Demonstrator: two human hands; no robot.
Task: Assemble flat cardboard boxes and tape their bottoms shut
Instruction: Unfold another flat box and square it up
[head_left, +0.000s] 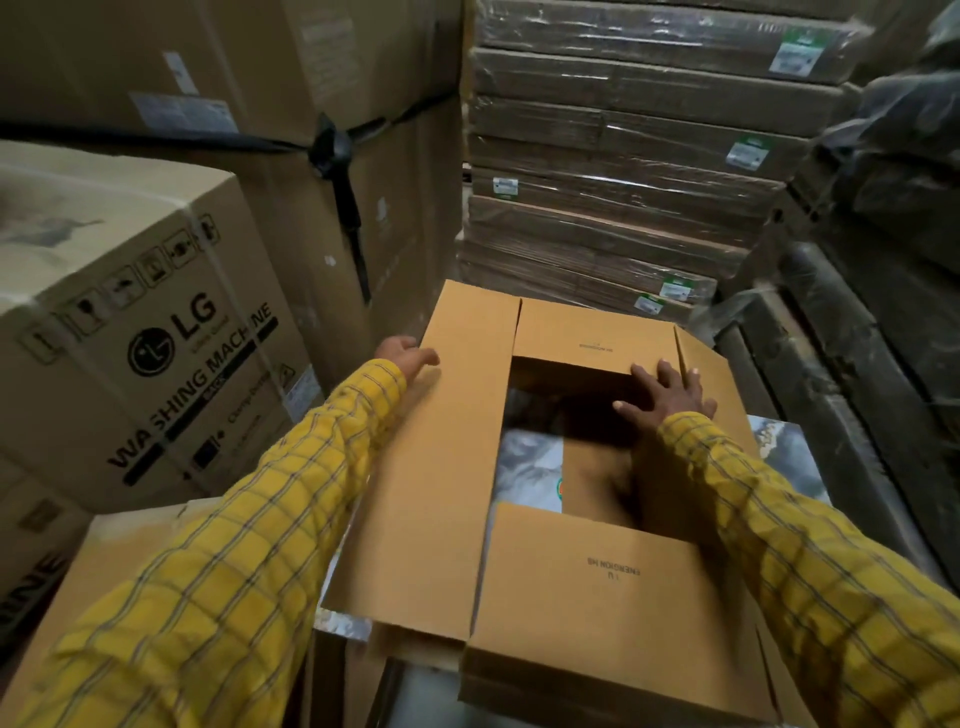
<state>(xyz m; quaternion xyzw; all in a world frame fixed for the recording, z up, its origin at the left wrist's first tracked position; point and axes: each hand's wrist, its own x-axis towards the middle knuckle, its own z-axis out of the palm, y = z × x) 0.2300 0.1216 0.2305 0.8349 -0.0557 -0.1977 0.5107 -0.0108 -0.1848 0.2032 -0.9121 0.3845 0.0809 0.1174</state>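
Note:
A brown cardboard box stands opened up in front of me with its flaps on top. The far short flap and the near short flap lie folded inward, leaving a dark gap between them. The long left flap slopes outward, and my left hand grips its far outer edge, fingers curled over it. My right hand lies flat with spread fingers near the far right corner, pressing where the far flap meets the right flap. Both arms wear yellow checked sleeves. No tape shows.
A large washing machine carton stands close on the left, with a smaller box below it. Tall strapped cartons rise behind. A wrapped stack of flat cardboard fills the back right. Dark wrapped goods line the right.

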